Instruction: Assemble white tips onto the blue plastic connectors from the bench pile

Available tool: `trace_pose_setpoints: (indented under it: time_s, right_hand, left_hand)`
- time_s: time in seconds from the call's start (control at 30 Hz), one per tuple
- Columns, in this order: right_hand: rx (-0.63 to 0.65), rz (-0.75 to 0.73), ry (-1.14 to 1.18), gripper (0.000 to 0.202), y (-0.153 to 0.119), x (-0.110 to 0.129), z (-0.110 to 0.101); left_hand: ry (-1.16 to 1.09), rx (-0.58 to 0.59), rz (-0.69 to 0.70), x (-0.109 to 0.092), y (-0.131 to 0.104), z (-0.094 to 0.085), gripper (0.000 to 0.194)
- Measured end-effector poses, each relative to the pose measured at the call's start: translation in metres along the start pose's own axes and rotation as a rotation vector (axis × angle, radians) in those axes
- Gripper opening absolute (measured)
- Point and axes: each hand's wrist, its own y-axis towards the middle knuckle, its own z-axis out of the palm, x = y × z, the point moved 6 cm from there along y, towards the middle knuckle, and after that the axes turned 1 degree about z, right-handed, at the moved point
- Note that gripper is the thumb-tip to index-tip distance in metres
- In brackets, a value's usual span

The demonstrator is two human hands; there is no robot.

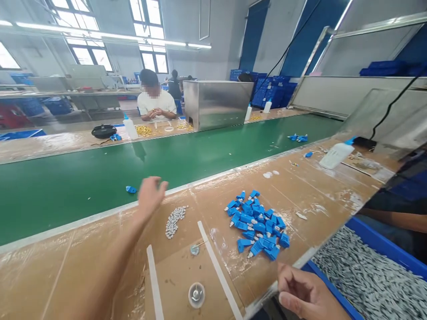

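Observation:
My left hand (151, 195) reaches over the near edge of the green conveyor belt (187, 160), thumb and fingers apart, holding nothing that I can see. Just left of it, a small blue plastic part (131, 190) lies on the belt. My right hand (305, 291) hangs at the table's front edge with its fingers curled in; whether anything is between them is hidden. Beyond that hand, a pile of blue plastic parts with white tips (256, 224) covers part of the table (180, 271). Small grey pieces (175, 221) form a curved heap near my left forearm.
A small round cup (196, 295) and a stick in a blob (195, 250) sit between white tape strips. At right are a white bottle (336, 154) and a blue bin (353, 226) of grey pieces. Across the belt, a person (156, 102) works beside a metal box (216, 104).

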Motion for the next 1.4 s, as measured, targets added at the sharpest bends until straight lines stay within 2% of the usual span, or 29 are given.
trace_pose_setpoints:
  time_s: [0.1,0.2,0.3,0.4,0.5,0.6,0.7,0.77,0.83,0.93,1.03,1.1,1.2,1.3,1.4]
  right_hand:
    - [0.008,-0.026,-0.004,0.042,0.013,0.002,0.006]
    - [0.038,-0.062,-0.057,0.04,0.021,0.007,0.015]
    - [0.058,-0.094,-0.087,0.042,0.022,0.005,0.012]
    - [0.03,-0.106,-0.046,0.044,0.02,-0.003,0.001]
    - [-0.005,-0.116,0.005,0.045,0.017,-0.006,-0.007]
    - [-0.016,-0.105,0.017,0.042,0.011,-0.002,-0.005]
    - [0.006,-0.099,-0.008,0.037,0.007,0.005,0.008]
    - [0.043,-0.098,-0.049,0.033,0.008,0.009,0.024]
    - [0.091,-0.094,-0.081,0.028,0.013,0.01,0.046]
    - [0.139,-0.099,-0.091,0.023,0.028,0.008,0.082]
    - [0.153,-0.124,-0.119,0.031,0.046,0.004,0.11]
    - [0.159,-0.153,-0.166,0.033,0.055,0.002,0.121]
    - [0.166,-0.193,-0.229,0.031,0.062,0.001,0.129]
    - [0.177,-0.211,-0.253,0.029,0.063,0.002,0.133]
    - [0.163,-0.258,-0.305,0.027,0.059,0.007,0.136]
  left_hand:
    - [0.017,0.257,0.107,-0.033,-0.009,0.076,0.023]
    - [0.006,0.404,0.13,-0.069,-0.015,0.137,0.025]
    - [-0.014,0.448,0.095,-0.093,-0.013,0.167,0.03]
    - [-0.043,0.452,0.069,-0.103,-0.014,0.176,0.032]
    - [-0.091,0.439,0.059,-0.105,-0.016,0.174,0.033]
    - [-0.167,0.401,0.044,-0.102,-0.019,0.163,0.031]
    - [-0.272,0.328,0.004,-0.092,-0.024,0.138,0.023]
    - [-0.362,0.273,-0.02,-0.081,-0.034,0.113,0.018]
    - [-0.45,0.219,-0.036,-0.068,-0.052,0.083,0.015]
    - [-0.57,0.133,-0.062,-0.045,-0.097,0.035,0.016]
    - [-0.726,0.027,-0.151,-0.014,-0.151,0.004,0.021]
    - [-0.817,-0.013,-0.241,0.009,-0.185,0.0,0.022]
    - [-0.955,-0.021,-0.36,0.037,-0.222,0.012,0.024]
    - [-1.054,-0.044,-0.454,0.053,-0.245,0.028,0.026]
    - [-1.112,-0.04,-0.513,0.058,-0.256,0.04,0.031]
